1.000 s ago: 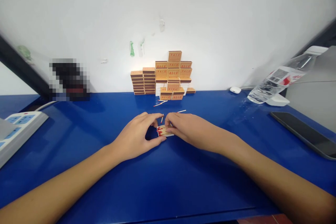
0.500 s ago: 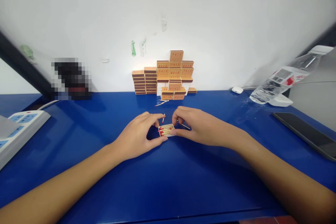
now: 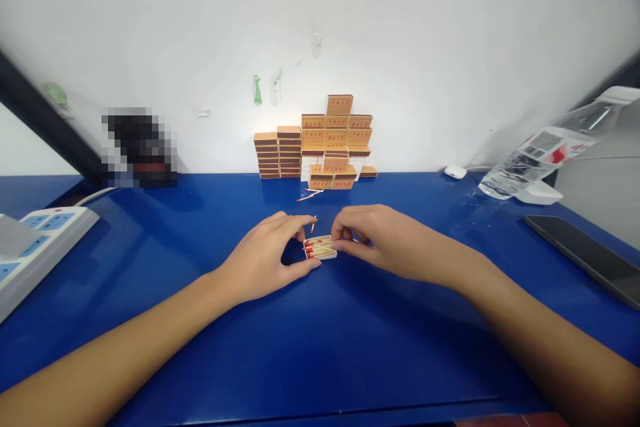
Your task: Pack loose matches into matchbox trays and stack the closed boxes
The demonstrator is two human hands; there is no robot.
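Note:
A small white matchbox tray (image 3: 327, 257) lies on the blue table, filled with red-headed matches (image 3: 319, 249). My left hand (image 3: 267, 257) curves round the tray's left end, fingertips at the back corner and thumb along the front edge. At the right end, my right hand (image 3: 363, 233) has thumb and forefinger pinched together against the tray. Whatever is between those fingertips is too small to make out. One loose match (image 3: 313, 225) lies just behind the tray, beside my left forefinger. Farther back are a few more loose matches (image 3: 311, 195).
Stacked matchboxes (image 3: 336, 137) stand against the wall, with plainer brown stacks (image 3: 277, 155) to their left. A power strip (image 3: 55, 247) is at far left, near a pixelated dark object (image 3: 143, 150). On the right are a tilted plastic bottle (image 3: 545, 150), a white case (image 3: 455, 172) and a phone (image 3: 585, 257).
My right thumb and forefinger have come together at the tray's right end; before, they were apart. The left hand keeps its place at the tray. The view has shifted slightly.

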